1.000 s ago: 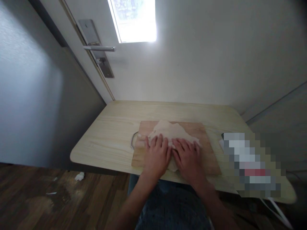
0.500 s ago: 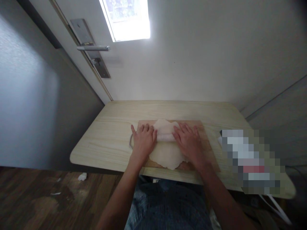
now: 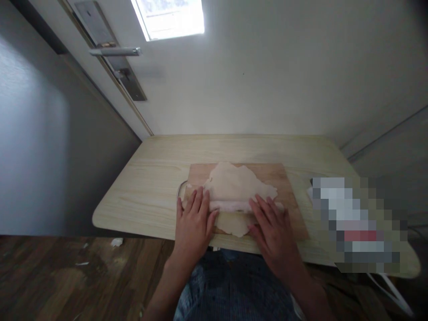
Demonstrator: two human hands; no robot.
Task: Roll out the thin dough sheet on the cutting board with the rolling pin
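Presently noted, with the centre of the cutting board (image 3: pixel 276 176) taken as clock centre and twelve o'clock away from the body: thin, irregular dough sheet (image 3: pixel 234 180) spread across the middle of the board, with a pale cylinder, apparently a rolling pin (image 3: pixel 230 206), lying crosswise on top along the nine-to-three line.

Found left hand (image 3: pixel 194 218) at eight o'clock, palm down, with fingers nearly straight and slightly parted, laid over that end of the pin. Found right hand (image 3: pixel 272 223) at four o'clock, fingers spread and lightly bent, tips on the pin. Cannot confirm any curl beneath either palm; no closed grip seen.

Recorded since half a second ago: pin and both hands shifted toward six o'clock. Also recorded: broad part of the sheet now exposed toward twelve, with only a shorter strip left visible toward six. Judged consistent with a back-stroke in flattening, with pressure moved to the near part.

Also logged: metal loop (image 3: pixel 178 191) at nine o'clock on the board's side; pixelated item (image 3: pixel 357 223), not identifiable, at four o'clock on the table (image 3: pixel 140 191), well apart from the dough.
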